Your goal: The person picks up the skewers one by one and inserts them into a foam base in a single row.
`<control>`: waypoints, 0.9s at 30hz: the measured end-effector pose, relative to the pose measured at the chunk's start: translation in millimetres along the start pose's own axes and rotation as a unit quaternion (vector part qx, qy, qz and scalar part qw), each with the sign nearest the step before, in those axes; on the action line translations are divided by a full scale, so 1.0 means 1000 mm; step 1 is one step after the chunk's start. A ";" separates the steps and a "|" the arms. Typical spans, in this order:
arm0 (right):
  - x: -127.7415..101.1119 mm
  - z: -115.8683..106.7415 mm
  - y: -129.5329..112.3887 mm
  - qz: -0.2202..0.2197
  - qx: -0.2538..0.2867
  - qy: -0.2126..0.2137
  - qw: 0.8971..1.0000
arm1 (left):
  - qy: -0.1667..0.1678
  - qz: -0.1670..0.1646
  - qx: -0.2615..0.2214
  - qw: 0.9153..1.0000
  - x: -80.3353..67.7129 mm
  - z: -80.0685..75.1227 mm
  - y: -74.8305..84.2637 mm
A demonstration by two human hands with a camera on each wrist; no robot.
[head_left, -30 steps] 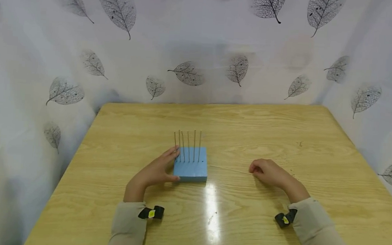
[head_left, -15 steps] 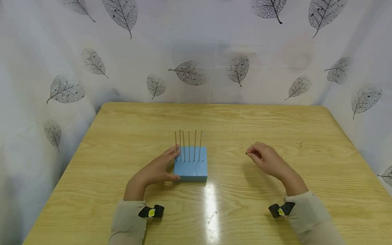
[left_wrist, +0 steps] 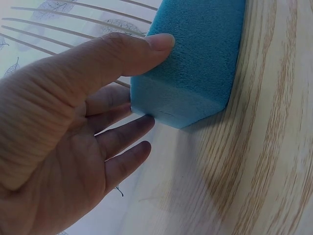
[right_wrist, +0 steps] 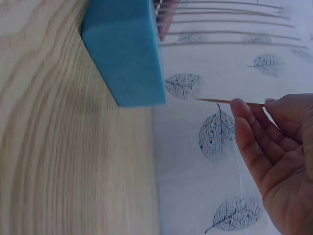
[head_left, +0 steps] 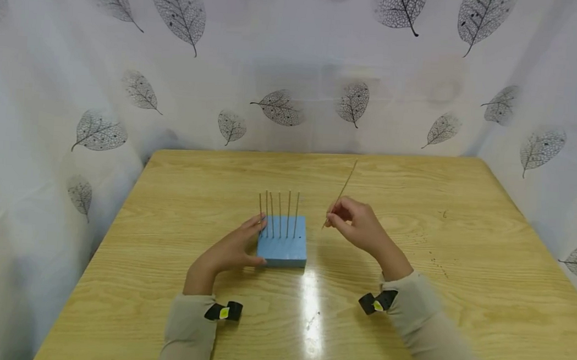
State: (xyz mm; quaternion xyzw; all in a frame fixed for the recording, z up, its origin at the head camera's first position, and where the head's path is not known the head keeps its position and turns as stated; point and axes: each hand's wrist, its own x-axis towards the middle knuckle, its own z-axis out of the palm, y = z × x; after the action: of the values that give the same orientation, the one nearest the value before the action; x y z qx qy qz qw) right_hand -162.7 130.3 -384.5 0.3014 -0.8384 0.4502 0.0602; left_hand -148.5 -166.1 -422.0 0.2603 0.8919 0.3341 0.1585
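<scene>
A blue foam block (head_left: 284, 252) lies on the table, with several thin wooden skewers (head_left: 288, 216) standing upright in a row in its top. My left hand (head_left: 232, 248) holds the block at its left side. In the left wrist view the thumb (left_wrist: 159, 43) presses one face of the block and fingers touch around its corner. To the right of the block and above the table, my right hand (head_left: 360, 225) pinches another wooden skewer (head_left: 346, 182) between thumb and fingertips. That skewer leans, upper end away. The right wrist view shows its pointed tip (right_wrist: 205, 100) apart from the block.
The wood-grain table (head_left: 193, 191) reaches back to a white curtain (head_left: 306, 54) printed with dark leaves. A small dark hole (head_left: 299, 237) shows in the block's top, right of the standing skewers. Dark specks (head_left: 432, 259) lie on the table at the right.
My right hand has lifted the skewer off the table, moved left toward the block and turned the skewer from lying flat to steeply tilted. The left hand stays on the block.
</scene>
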 end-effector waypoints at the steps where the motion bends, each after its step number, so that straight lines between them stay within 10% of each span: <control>1: 0.001 0.003 -0.002 0.000 0.001 -0.003 1.000 | 0.000 -0.001 0.000 1.000 0.000 0.000 0.000; 18: 0.011 0.032 -0.001 -0.033 0.010 -0.027 0.999 | -0.001 -0.002 0.003 1.000 0.002 0.001 0.002; 27: 0.012 0.049 0.008 -0.029 -0.074 -0.039 0.996 | 0.001 -0.010 0.009 1.000 0.002 0.001 0.002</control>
State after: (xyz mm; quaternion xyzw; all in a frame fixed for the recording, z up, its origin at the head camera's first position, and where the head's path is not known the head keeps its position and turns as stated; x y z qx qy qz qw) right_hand -168.2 89.7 -414.2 0.3378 -0.8618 0.3731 0.0626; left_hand -149.0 -163.7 -421.8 0.2525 0.8975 0.3248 0.1587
